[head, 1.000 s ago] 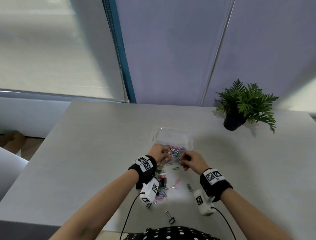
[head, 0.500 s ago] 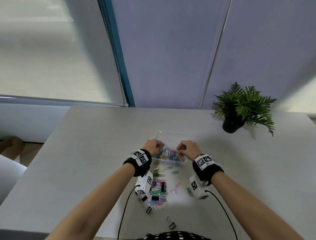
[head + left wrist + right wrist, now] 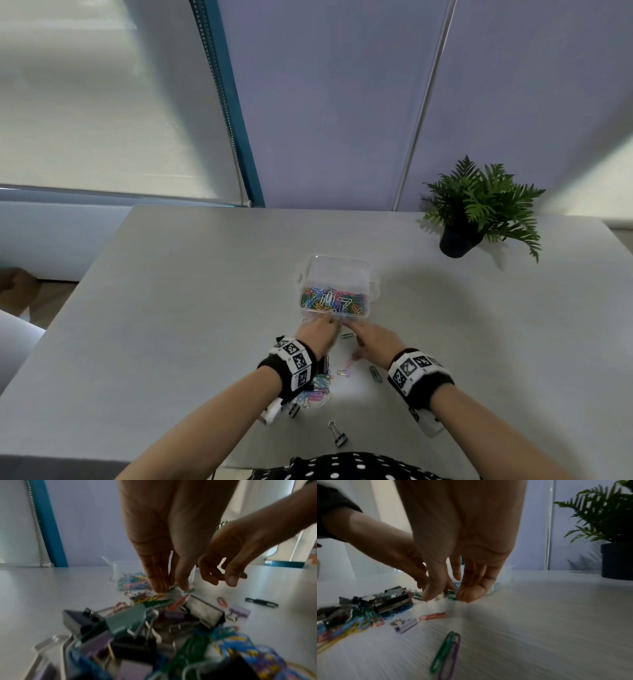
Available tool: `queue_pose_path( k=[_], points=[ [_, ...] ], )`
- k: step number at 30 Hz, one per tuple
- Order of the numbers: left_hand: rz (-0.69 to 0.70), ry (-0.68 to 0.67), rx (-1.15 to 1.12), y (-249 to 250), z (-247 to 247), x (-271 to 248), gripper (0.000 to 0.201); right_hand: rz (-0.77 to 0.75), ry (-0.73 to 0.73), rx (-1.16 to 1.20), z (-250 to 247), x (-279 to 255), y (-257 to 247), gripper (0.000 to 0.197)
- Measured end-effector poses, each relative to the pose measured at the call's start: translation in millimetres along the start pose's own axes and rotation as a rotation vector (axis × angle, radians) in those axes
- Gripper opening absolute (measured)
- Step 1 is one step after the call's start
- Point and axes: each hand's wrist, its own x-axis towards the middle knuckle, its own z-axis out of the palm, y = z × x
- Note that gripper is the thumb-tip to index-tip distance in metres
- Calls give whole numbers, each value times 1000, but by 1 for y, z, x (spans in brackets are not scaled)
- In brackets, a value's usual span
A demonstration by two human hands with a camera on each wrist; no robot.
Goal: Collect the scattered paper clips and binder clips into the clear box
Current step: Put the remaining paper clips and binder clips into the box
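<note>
Both hands have drawn back from over the clear box (image 3: 337,274) to the table (image 3: 171,308) just before it. Left hand (image 3: 317,334) fingertips pinch loose clips; right hand (image 3: 373,342) reaches down, its grip unclear. One black binder clip (image 3: 337,435) lies apart. No legible writing.

The clear box (image 3: 337,291) sits mid-counter (image 3: 171,308) with paper clips (image 3: 332,300) inside. Nearer than the box lie both hands (image 3: 318,334), then the clip pile (image 3: 317,392); nearest, one binder clip (image 3: 338,435). The potted plant (image 3: 479,209) stands behind the box, rightward.
</note>
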Motion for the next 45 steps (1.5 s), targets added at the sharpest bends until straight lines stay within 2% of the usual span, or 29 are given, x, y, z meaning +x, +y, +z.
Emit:
queue_pose_path(
  k=[2, 4, 7, 10, 15, 19, 23, 26, 29, 32, 36, 37, 39, 45],
  points=[
    [-5, -10, -2, 1, 5, -2, 33, 26, -43, -77, 5, 7, -2, 87],
    [-18, -11, -2, 0, 6, -2, 41, 22, -29, -139, 10, 11, -3, 84],
    [-35, 15, -17, 3, 7, -1, 37, -13, 69, -122, 17, 10, 0, 62],
    [-24, 31, -11, 9, 13, 1, 29, -17, 161, -32, 23, 6, 3, 31],
    [25, 5, 46, 12, 20, 5, 21, 52, 144, 18, 25, -2, 2, 7],
    [48, -11, 46, 9, 17, 4, 18, 23, 128, 64, 22, -4, 2, 5],
    [54, -24, -121, 6, 6, 3, 8, 28, 173, 212, 9, -7, 16, 6],
    [58, -42, -168, 7, 0, 3, 7, 131, 159, 274, 3, -20, 31, 36],
    [55, -65, -204, 15, 4, 4, 11, 183, 52, 220, 12, -35, 38, 39],
    [80, -89, -152, 27, 9, 6, 16, 242, 9, 239, 24, -43, 39, 39],
    [167, -113, -58, 41, 13, 11, 29, 322, 57, 177, 30, -39, 23, 29],
    [200, -119, -24, 43, 13, 13, 31, 333, 73, 139, 32, -38, 20, 33],
    [245, -123, 21, 47, 14, 14, 31, 341, 93, 70, 35, -37, 17, 43],
    [297, -79, 132, 47, 9, 13, 22, 291, 112, -29, 34, -38, 12, 32]
  ],
)
